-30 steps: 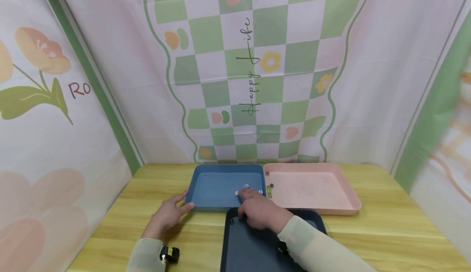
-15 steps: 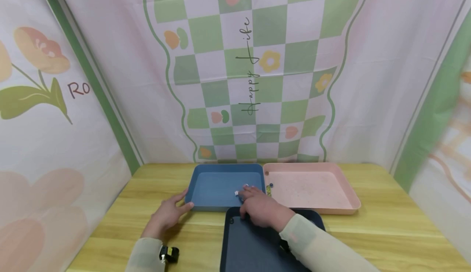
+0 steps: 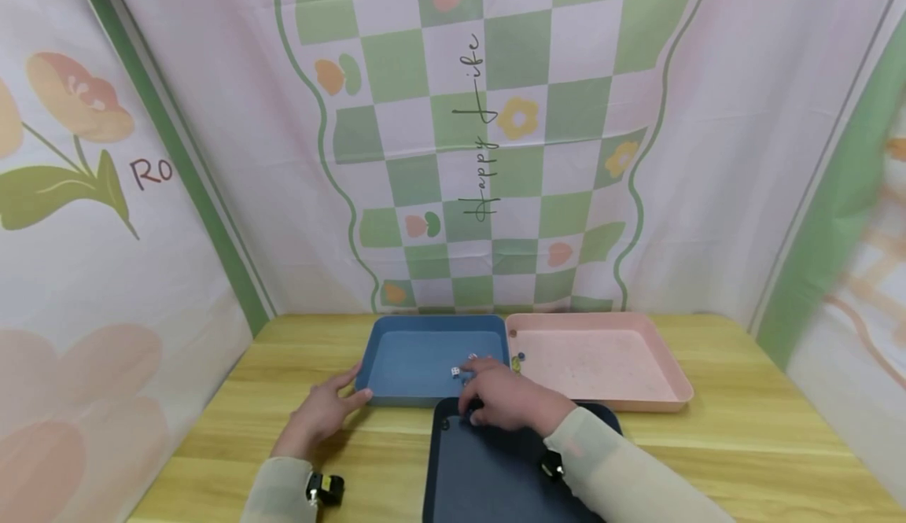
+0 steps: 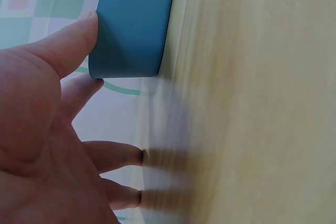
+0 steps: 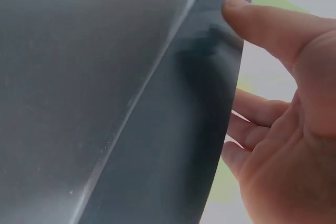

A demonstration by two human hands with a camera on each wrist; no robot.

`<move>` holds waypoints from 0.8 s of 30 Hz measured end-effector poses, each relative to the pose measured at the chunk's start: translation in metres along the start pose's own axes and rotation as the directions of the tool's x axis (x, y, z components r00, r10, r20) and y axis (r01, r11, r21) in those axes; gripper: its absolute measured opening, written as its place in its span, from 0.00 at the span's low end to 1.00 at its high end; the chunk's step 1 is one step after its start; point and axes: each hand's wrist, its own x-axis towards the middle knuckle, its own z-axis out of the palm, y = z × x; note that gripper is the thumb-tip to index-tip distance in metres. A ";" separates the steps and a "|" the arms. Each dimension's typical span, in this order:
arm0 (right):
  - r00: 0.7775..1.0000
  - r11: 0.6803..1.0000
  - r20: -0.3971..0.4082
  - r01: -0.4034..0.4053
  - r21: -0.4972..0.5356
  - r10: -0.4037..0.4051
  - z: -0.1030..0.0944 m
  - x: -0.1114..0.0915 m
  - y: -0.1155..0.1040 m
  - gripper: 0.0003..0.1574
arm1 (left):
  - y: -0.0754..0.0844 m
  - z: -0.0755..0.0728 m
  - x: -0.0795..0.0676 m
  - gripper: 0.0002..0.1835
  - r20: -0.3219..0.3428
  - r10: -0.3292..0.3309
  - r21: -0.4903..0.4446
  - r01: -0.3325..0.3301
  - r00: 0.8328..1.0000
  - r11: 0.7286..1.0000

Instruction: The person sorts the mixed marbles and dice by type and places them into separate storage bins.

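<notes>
My left hand (image 3: 324, 411) rests at the near left corner of the blue tray (image 3: 418, 342), thumb on its front wall and forefinger at its side. In the left wrist view the other fingertips touch the wood. My right hand (image 3: 506, 397) reaches over the far edge of the dark tray (image 3: 488, 476). Its forefinger extends into the blue tray among small white dice (image 3: 455, 372), partly hidden by the hand. In the right wrist view the thumb (image 5: 262, 22) is on the inner side of the dark tray's wall, the other fingers beyond it.
A pink tray (image 3: 602, 358) stands against the blue tray's right side, with several small beads (image 3: 517, 364) along its left edge. One small round piece (image 3: 445, 424) lies in the dark tray's far left corner. A printed curtain (image 3: 524, 169) hangs behind the wooden table (image 3: 382, 460).
My right hand has shifted slightly right and back, its thumb now showing over the dark tray. A die near the blue tray's right wall is now hidden. The left hand stays put.
</notes>
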 end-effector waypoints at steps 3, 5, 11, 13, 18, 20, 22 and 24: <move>1.000 0.995 0.017 -0.027 0.095 0.026 -0.004 -0.001 0.002 0.09 | 0.001 0.000 -0.001 0.37 -0.003 0.002 -0.003 -0.002 1.000 1.000; 0.999 0.988 0.022 -0.046 0.145 0.043 -0.006 -0.001 0.003 0.10 | 0.001 0.000 0.000 0.37 -0.003 -0.003 -0.006 0.003 1.000 1.000; 0.997 0.973 -0.017 -0.064 0.223 0.069 -0.014 -0.005 0.006 0.10 | -0.001 0.001 0.001 0.36 -0.004 -0.003 0.005 0.003 1.000 1.000; 0.997 0.966 -0.034 -0.061 0.250 0.072 -0.017 -0.006 0.008 0.10 | -0.002 0.001 0.001 0.36 -0.006 0.000 0.007 0.000 1.000 1.000; 0.982 0.942 -0.109 -0.114 0.316 0.156 -0.028 -0.009 0.017 0.10 | -0.001 0.001 0.001 0.36 -0.003 -0.003 0.003 0.003 1.000 1.000; 0.963 0.927 -0.154 -0.156 0.342 0.219 -0.034 -0.011 0.023 0.10 | 0.000 0.001 0.000 0.36 -0.002 -0.007 0.001 0.007 1.000 1.000; 0.937 0.907 -0.192 -0.206 0.368 0.291 -0.040 -0.013 0.028 0.10 | 0.000 0.000 0.000 0.36 -0.002 -0.008 0.000 0.008 1.000 1.000; 0.909 0.888 -0.229 -0.241 0.392 0.348 -0.046 -0.015 0.033 0.10 | 0.000 0.000 0.000 0.36 -0.003 -0.010 0.000 0.010 1.000 1.000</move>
